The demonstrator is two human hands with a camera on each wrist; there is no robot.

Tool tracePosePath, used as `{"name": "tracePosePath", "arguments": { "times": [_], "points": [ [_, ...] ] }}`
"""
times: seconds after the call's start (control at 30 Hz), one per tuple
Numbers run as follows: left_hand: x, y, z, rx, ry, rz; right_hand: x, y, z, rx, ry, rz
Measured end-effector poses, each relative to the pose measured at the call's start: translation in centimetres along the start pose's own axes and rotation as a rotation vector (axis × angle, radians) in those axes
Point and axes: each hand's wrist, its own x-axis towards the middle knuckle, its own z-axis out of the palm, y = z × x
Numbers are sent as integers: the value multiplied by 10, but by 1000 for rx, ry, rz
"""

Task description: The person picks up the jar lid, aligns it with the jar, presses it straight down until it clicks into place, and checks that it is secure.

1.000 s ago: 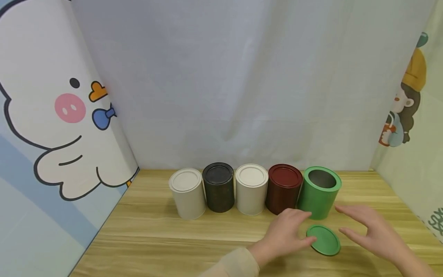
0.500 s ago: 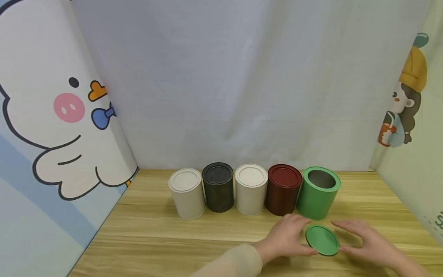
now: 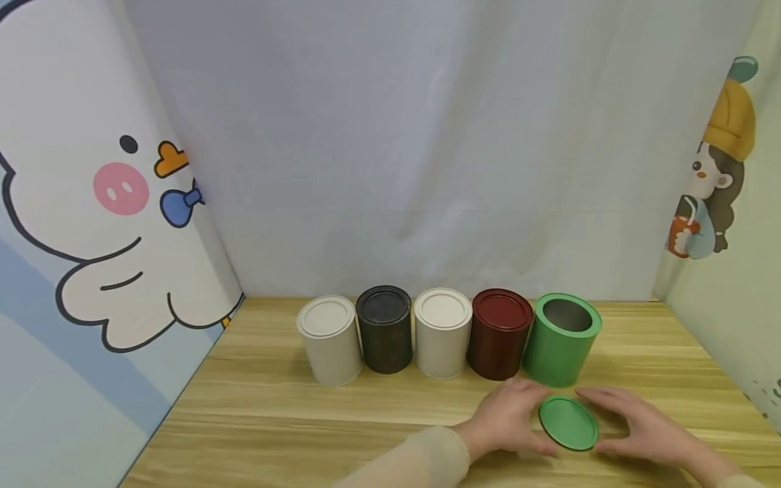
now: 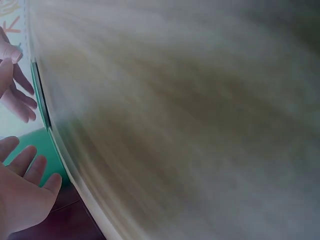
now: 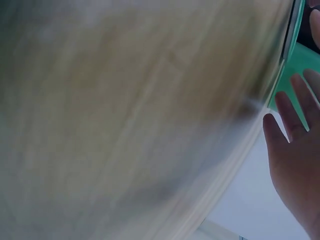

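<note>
A round green lid [image 3: 569,423] lies flat on the wooden table, in front of a green can [image 3: 558,356] whose top is uncovered. My left hand [image 3: 509,417] is at the lid's left side, thumb and fingers spread apart around its edge. On the other side my right hand [image 3: 637,427] mirrors it, its thumb tip right by the lid's lower right rim. Neither hand grips anything. In the left wrist view, relaxed fingers [image 4: 35,170] show against the green can; in the right wrist view the right hand's fingers [image 5: 290,112] are slightly parted.
Left of the green can stand a dark red can [image 3: 502,346], a white can [image 3: 443,346], a black can [image 3: 386,339] and another white can [image 3: 332,352], all lidded. A grey curtain [image 3: 396,149] hangs behind the wooden table [image 3: 274,413].
Both hands have come down and closer to the lid's sides, the right one moving left. The lid and the cans have stayed where they were.
</note>
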Motion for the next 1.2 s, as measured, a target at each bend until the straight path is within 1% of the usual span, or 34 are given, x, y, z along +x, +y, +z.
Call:
{"name": "tracePosePath", "arguments": {
  "times": [0.13, 0.27, 0.4, 0.53, 0.7, 0.97, 1.07, 1.2],
  "points": [
    [0, 0, 2, 15, -4, -1, 0, 3, 2, 4, -2, -16],
    [2, -3, 5, 23, 15, 14, 0, 6, 4, -5, -9, -39],
    [3, -7, 6, 2, 34, 26, 0, 7, 7, -19, -14, -69],
    [2, -11, 7, -22, 37, 38, 2, 6, 10, -39, -13, -89],
    [0, -14, 7, -8, 28, 45, 4, 4, 12, -55, -19, -81],
    [1, -16, 6, 75, -9, 55, 8, 1, 15, -69, -32, -72],
    [1, -17, 7, 79, -16, 63, 9, -1, 16, -74, -31, -71],
    [1, -19, 8, 55, -15, 69, 11, -4, 18, -70, -28, -66]
  ]
}}
